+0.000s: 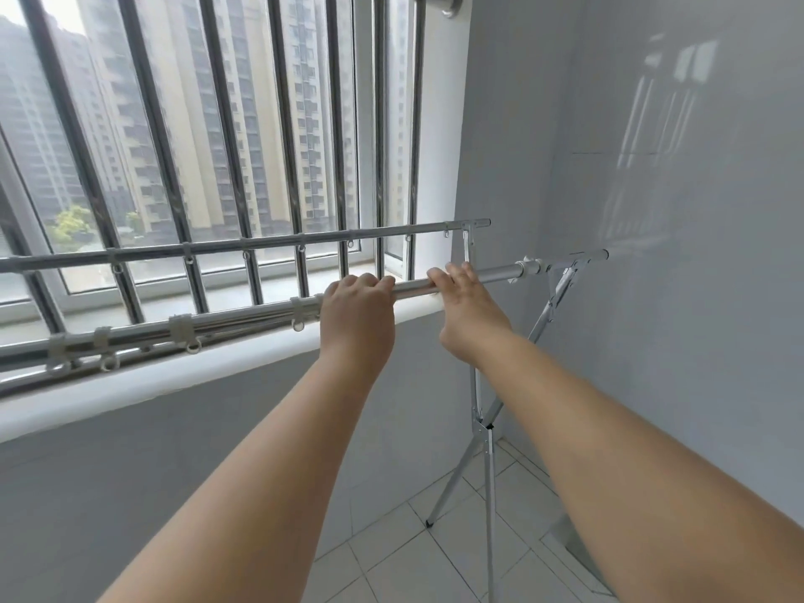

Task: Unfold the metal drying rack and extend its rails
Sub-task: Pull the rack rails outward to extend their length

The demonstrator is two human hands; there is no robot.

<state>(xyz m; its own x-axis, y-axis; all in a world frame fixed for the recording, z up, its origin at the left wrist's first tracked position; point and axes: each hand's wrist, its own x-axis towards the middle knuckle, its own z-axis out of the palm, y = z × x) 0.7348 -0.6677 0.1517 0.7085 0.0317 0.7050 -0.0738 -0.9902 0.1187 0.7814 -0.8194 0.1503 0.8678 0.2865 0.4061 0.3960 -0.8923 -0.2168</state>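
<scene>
Head view looks along a silver metal drying rack that stands on a pale tiled floor, close to a barred window and a white sill. Its crossed legs meet at a hinge near the right wall, and one dark-tipped foot rests on the tiles.

Two long rails run from the left edge toward the right wall. Nearer the person lies the near silver tube rail, carrying pale plastic clips with small rings along its left stretch and a pale collar near its right end. Behind it, closer to the window bars, the far slim silver rail carries a row of small hanging rings.

Both bare arms reach forward to the near rail. The left hand sits over the tube with its fingers curled around it, closed upon the metal. The right hand is just beside it, to the right, its fingers hooked over the top of the same tube, the palm below; the grip looks looser, though fingertips are hidden behind the rail. A short gap of bare tube shows between the two hands.
</scene>
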